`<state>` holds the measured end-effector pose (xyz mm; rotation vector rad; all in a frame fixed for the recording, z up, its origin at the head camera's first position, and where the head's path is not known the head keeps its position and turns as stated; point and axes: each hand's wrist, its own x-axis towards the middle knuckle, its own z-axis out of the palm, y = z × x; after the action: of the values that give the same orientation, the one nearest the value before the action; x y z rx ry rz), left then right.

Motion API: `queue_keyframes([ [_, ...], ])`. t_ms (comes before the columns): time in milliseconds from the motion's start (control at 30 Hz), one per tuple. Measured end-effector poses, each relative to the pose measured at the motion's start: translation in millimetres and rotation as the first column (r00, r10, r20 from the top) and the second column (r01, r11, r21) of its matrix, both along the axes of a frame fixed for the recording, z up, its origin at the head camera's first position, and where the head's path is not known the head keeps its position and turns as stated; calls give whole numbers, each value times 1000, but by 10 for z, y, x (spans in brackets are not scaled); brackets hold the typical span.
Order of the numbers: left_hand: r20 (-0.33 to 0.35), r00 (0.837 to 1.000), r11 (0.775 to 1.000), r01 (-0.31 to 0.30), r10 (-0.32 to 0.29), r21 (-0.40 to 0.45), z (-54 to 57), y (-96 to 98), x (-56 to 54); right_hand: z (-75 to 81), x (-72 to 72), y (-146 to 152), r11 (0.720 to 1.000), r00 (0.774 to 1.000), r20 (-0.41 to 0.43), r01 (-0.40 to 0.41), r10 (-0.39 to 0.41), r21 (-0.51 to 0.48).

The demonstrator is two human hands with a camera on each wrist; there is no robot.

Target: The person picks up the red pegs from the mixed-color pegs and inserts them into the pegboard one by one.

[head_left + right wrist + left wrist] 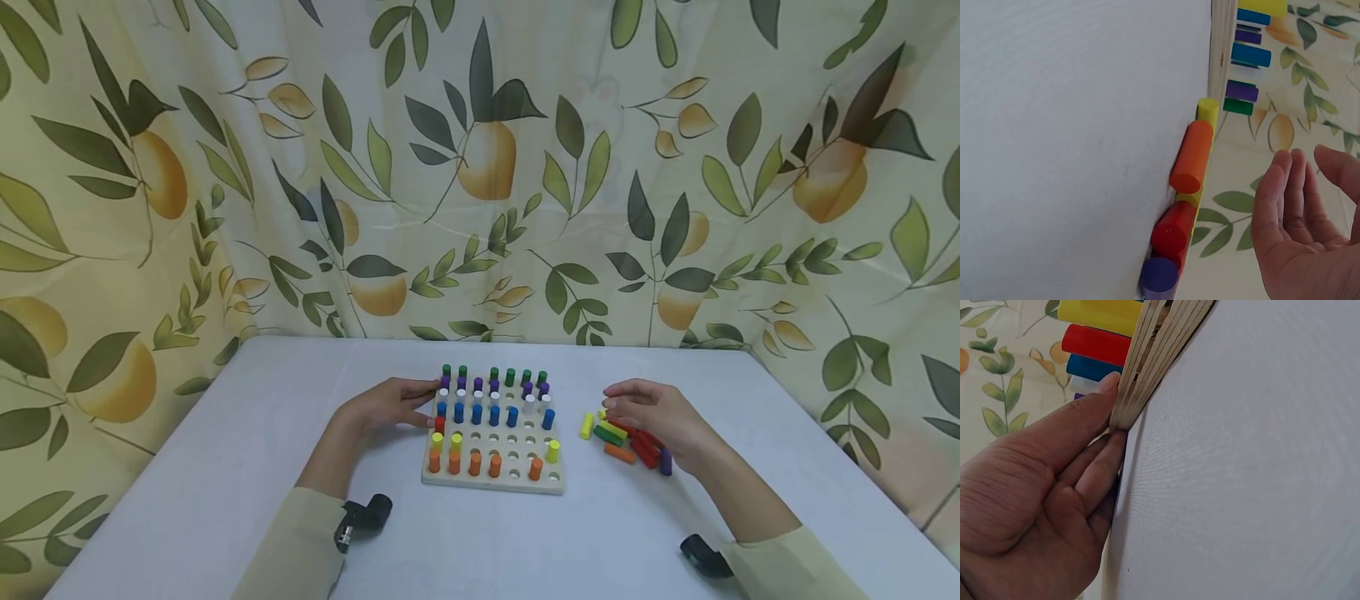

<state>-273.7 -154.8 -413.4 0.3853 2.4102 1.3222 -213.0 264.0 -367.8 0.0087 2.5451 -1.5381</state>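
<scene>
My left hand point(384, 405) grips the left edge of a wooden pegboard point(491, 481), its thumb and fingertips at that edge in the left wrist view. From back to front, the board bears rows of upright green, purple, white and blue pegs. A single red peg point(439, 425) stands at the left, with yellow pegs point(552, 452) and orange pegs point(475, 463) in front. My right hand point(660, 417) hovers over a loose pile of pegs; the right wrist view shows its fingers loosely bent with nothing between them.
Loose red pegs point(643, 451), an orange peg point(619, 453), a green peg point(608, 435), a yellow peg point(587, 426) and a purple peg point(665, 462) lie right of the board on the white tabletop point(480, 542). A fruit-patterned curtain point(480, 250) hangs behind.
</scene>
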Motion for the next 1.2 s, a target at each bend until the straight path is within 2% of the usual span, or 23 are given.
queue_keyframes([
  [333,3,1000,1000,-9,9,-13,26,20,33,-17,48,147,1000,1000,-2,4,-4,14],
  [500,1,1000,999,-10,10,-31,8,24,18,-42,84,241,999,1000,9,26,-26,23],
  [767,6,1000,1000,-5,5,-8,-27,26,1,-45,141,355,1000,1000,5,29,-29,9],
  [1033,2,1000,1000,-4,4,-13,-37,9,9,-32,157,478,999,1000,-4,24,-23,42],
  [1200,-9,1000,1000,17,-17,-1,-29,11,13,-45,171,611,996,1000,-16,17,-15,86],
])
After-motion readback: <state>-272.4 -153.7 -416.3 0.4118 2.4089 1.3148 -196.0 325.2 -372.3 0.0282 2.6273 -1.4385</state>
